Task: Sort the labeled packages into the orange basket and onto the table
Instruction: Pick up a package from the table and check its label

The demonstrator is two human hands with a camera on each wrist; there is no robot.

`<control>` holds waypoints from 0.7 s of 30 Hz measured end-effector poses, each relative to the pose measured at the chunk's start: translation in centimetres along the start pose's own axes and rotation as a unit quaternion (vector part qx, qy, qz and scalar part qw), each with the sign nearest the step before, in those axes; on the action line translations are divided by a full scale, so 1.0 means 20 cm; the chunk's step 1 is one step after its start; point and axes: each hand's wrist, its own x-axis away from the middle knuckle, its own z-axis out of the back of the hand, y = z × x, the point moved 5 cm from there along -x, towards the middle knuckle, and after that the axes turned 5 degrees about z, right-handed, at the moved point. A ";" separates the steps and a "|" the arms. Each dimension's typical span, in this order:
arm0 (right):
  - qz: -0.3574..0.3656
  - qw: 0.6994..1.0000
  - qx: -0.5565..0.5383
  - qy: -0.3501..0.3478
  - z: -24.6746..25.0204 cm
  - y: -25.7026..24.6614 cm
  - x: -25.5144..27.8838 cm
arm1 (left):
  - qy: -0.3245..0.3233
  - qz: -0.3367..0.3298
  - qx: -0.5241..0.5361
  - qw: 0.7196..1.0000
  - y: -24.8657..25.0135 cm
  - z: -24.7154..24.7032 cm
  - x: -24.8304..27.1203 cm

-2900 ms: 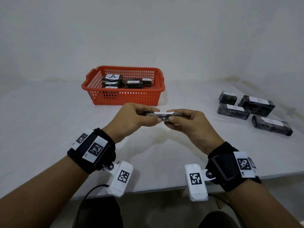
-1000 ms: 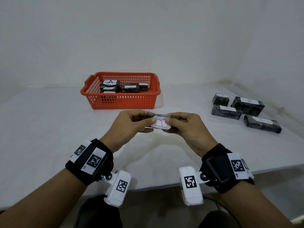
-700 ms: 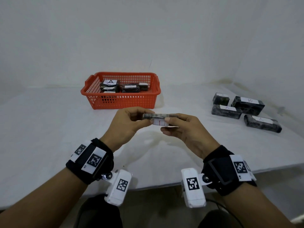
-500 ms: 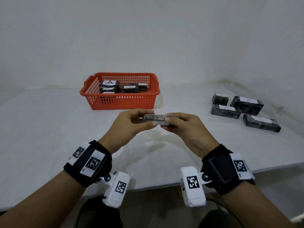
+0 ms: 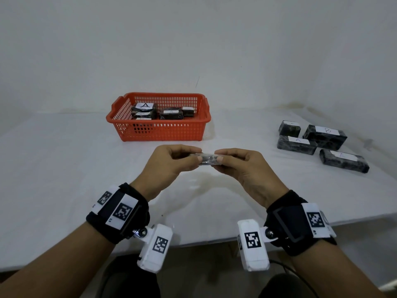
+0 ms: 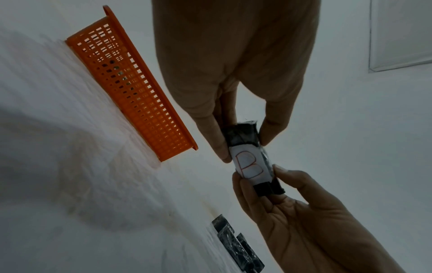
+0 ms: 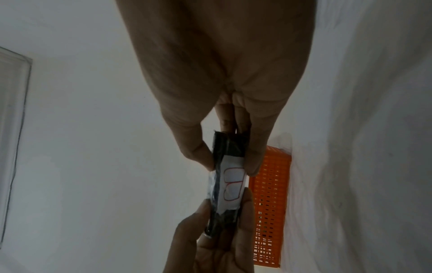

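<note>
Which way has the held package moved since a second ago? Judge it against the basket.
Yes. The B-labeled package rolled in place, label now facing down; it has not shifted against the orange basket.

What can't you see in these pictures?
- Head view: the held package's label faces down, hidden; only the wrist views show its B.
- Head view: letters on the basket's lower packages are too small and hidden by the wall.
- Left wrist view: the table packages are cut off, labels unseen.
</note>
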 end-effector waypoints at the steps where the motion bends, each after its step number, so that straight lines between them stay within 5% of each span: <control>1: -0.001 1.000 -0.004 -0.008 0.00 0.00 0.00 | 0.009 -0.001 0.000 1.000 0.00 0.01 0.00; 21: 0.031 0.995 0.097 0.009 -0.05 0.01 -0.01 | 0.016 -0.025 -0.015 0.999 0.00 0.05 0.02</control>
